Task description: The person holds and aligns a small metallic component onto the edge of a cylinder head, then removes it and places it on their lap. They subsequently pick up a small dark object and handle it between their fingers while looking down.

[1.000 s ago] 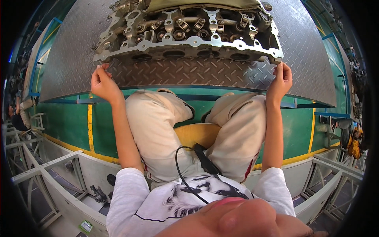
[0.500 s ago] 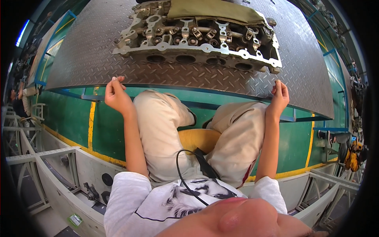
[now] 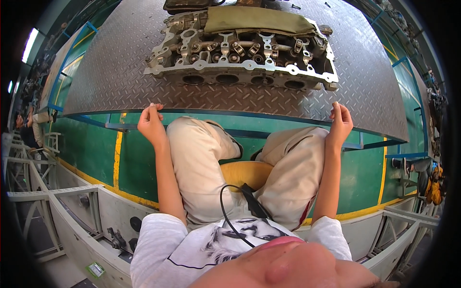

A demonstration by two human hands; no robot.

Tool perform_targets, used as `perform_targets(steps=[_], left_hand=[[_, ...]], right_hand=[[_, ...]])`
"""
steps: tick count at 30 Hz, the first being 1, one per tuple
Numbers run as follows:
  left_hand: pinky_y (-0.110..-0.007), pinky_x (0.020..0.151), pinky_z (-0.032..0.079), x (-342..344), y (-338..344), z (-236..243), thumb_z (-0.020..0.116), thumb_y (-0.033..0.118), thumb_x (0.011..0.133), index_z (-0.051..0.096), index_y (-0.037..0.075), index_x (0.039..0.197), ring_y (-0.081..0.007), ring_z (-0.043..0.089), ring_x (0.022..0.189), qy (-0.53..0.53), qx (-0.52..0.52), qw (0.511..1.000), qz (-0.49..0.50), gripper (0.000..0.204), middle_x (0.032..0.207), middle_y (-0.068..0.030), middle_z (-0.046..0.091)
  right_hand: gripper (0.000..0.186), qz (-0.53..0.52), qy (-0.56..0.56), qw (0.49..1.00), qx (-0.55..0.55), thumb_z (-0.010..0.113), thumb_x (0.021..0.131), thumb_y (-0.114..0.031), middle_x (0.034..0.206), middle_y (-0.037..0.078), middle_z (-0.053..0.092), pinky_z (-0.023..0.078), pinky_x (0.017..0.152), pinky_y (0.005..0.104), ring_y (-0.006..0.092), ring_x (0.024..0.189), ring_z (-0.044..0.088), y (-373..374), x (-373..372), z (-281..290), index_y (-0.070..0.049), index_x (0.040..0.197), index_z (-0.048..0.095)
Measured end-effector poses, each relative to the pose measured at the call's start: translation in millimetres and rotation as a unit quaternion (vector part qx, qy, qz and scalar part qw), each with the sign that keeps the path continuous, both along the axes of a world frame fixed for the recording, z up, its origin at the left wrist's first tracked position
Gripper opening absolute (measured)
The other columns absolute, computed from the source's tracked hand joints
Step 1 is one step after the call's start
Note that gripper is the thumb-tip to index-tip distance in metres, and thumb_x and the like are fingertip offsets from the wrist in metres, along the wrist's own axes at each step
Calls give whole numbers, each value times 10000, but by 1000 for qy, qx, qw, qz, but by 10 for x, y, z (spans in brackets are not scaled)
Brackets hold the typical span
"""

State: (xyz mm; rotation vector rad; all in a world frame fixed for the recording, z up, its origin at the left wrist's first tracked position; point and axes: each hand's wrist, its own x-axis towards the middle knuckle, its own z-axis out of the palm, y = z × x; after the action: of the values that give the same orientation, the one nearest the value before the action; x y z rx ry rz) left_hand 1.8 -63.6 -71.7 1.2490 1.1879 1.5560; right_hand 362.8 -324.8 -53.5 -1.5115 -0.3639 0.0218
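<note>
A metal cylinder head (image 3: pixel 240 65) lies on the dark diamond-plate table (image 3: pixel 115 81), its row of round ports facing me and its rocker parts showing on top. An olive-green cloth pouch (image 3: pixel 259 20) rests along its far side. By the near table edge, left of the cylinder head, is my left hand (image 3: pixel 151 124), fingers curled and thumb against the fingertips. My right hand (image 3: pixel 340 121) is held the same way near the edge on the right. Neither touches the cylinder head, and nothing shows between the fingers of either.
A dark case (image 3: pixel 189 5) sits at the table's far side, with small bolts (image 3: pixel 296 6) to its right. My legs bend over a yellow stool (image 3: pixel 246 174) at the blue-framed table. Grey metal framing (image 3: pixel 72 189) stands behind me. Other people are at the far left and right.
The view has shifted, so the table and cylinder head sit slightly lower and more of the far side shows. My hands keep nearly the same pinched pose.
</note>
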Motion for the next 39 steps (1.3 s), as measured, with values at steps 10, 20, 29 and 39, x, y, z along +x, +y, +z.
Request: perform_targets(steps=[10,20,29,39], left_hand=[[-199,499,339,-17,42,-1,584,139,876,650,-40,788,-42,441,539,55,-31,997,-55,209,739,-60,662],[-196,497,319,-65,43,37,578,118,874,649,-36,793,-30,411,531,51,-19,998,-44,188,750,-57,663],[-193,480,287,210,302,114,569,153,893,642,-26,790,-27,380,522,40,16,999,-30,219,739,-40,645],[-189,456,302,294,463,4,576,155,888,651,-26,816,-32,389,511,46,-20,998,-37,208,791,-82,671]], right_hand=[[181,-25,-90,991,-96,654,845,-154,688,-33,566,380,562,181,29,623,474,-35,56,-92,23,811,636],[189,-40,-82,993,-80,655,851,-161,694,-37,565,381,591,184,32,638,467,-95,86,-46,23,811,636],[205,-78,-150,982,-87,652,864,-205,704,-22,580,377,568,179,41,622,480,40,211,-115,-1,871,663],[177,-21,-108,991,-77,657,854,-164,741,-3,614,404,589,185,53,649,514,184,368,-144,6,899,678]])
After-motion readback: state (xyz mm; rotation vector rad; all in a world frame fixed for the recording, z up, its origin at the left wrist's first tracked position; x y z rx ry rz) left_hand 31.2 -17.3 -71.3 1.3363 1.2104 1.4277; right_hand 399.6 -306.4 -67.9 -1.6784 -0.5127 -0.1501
